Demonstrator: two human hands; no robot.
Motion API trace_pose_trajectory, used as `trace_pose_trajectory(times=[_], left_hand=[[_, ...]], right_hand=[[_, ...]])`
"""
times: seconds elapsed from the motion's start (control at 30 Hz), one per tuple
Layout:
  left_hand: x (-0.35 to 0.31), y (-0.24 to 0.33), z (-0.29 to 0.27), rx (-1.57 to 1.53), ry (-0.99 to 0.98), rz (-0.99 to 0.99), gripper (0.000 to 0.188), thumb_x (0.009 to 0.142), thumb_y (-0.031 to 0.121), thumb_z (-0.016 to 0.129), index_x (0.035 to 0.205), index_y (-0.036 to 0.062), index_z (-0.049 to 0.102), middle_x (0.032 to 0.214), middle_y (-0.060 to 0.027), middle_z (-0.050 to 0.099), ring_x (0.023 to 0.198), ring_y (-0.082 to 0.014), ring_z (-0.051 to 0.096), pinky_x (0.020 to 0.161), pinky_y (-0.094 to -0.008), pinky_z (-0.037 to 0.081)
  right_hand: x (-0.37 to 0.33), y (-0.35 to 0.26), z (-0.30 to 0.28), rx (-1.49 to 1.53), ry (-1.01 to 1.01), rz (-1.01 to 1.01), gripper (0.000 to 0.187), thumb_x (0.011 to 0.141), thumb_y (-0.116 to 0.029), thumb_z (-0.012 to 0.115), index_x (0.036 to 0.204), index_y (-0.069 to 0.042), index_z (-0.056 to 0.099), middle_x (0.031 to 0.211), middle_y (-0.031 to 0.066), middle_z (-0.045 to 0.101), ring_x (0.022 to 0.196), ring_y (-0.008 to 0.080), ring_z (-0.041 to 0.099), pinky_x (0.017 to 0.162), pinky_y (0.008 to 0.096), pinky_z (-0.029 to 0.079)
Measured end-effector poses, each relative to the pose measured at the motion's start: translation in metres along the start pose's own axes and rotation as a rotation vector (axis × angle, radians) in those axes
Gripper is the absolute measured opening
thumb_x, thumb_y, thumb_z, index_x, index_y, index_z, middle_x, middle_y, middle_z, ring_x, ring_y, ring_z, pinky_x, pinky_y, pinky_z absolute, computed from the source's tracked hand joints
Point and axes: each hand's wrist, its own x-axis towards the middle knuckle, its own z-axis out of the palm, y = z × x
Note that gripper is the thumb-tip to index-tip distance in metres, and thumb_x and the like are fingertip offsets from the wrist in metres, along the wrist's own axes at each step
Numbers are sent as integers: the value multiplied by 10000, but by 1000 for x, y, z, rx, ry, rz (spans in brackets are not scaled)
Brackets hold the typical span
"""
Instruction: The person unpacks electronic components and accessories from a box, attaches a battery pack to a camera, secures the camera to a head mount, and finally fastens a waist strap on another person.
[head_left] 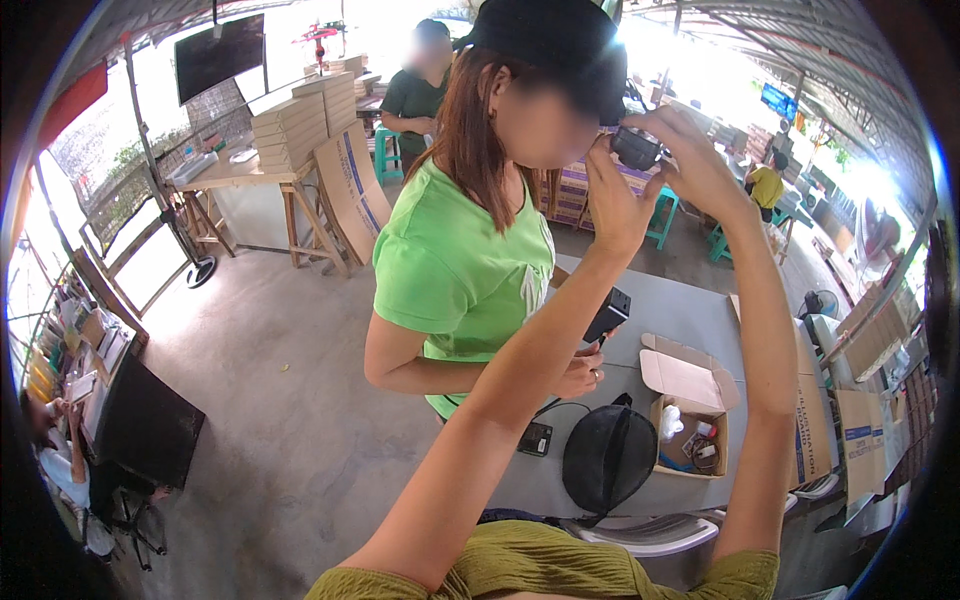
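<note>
Raised at face height, my left hand (pixel 618 200) and my right hand (pixel 700 165) hold a small black camera-like device (pixel 636 149) between them. My left fingertips press its near left side. The right fingers curl over its top, with the thumb underneath. It sits at the brim of a black cap (pixel 550 45) worn by a person in a light green shirt (pixel 465 265); whether it is fixed to the cap I cannot tell. That person's hand (pixel 580 372) grips a cable below a black box-shaped device (pixel 607 315).
On the grey table (pixel 690 312) lie a black round zip case (pixel 610 458), a phone-like device (pixel 535 439) and an open carton (pixel 694 435) with cables. A white chair (pixel 650 540) stands at the near edge. Behind are stacked boxes (pixel 290 125) and another person (pixel 418 95).
</note>
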Motion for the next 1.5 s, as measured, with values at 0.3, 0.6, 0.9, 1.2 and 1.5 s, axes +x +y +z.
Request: trace_pose_trajectory(times=[0.3, 0.6, 0.9, 1.2, 1.5], left_hand=[[10, 5, 5, -35, 134, -24, 613, 676, 70, 814, 1118, -43, 405, 1027, -210, 491, 947, -357, 548, 739, -409, 490], [10, 3, -4, -78, 111, -88, 586, 652, 82, 838, 1057, -27, 428, 985, -160, 573, 913, -242, 609, 735, -333, 530], [7, -13, -31, -414, 9, -252, 570, 671, 80, 852, 1013, -30, 410, 958, -154, 581, 834, -215, 619, 664, -301, 555], [-39, 1, -36, -686, -48, -472, 574, 743, 42, 818, 1136, -3, 402, 1127, -110, 553, 1015, -152, 572, 856, -262, 496], [-97, 51, -66, -688, -455, -752, 526, 772, 130, 812, 1119, 15, 434, 1030, -77, 579, 912, -137, 598, 758, -249, 521]], right_hand=[[33, -7, -33, -123, -335, -3, 724, 619, -15, 674, 1311, -183, 540, 1090, 108, 575, 1061, 319, 539, 921, 412, 449], [51, -13, -35, -153, -478, -74, 672, 606, -61, 710, 1253, -158, 558, 1077, 79, 605, 1053, 284, 557, 955, 413, 448], [59, -1, -40, -5, -425, -108, 557, 593, -22, 743, 1118, -98, 572, 1002, 70, 613, 1058, 318, 554, 910, 424, 450], [47, -11, -25, -158, -467, -36, 657, 642, -19, 699, 1252, -196, 529, 1182, 64, 557, 1118, 294, 545, 982, 408, 450], [-131, -66, -41, 227, -100, 248, 834, 674, -104, 778, 1425, -114, 418, 1337, 131, 528, 1161, 335, 537, 989, 406, 439]])
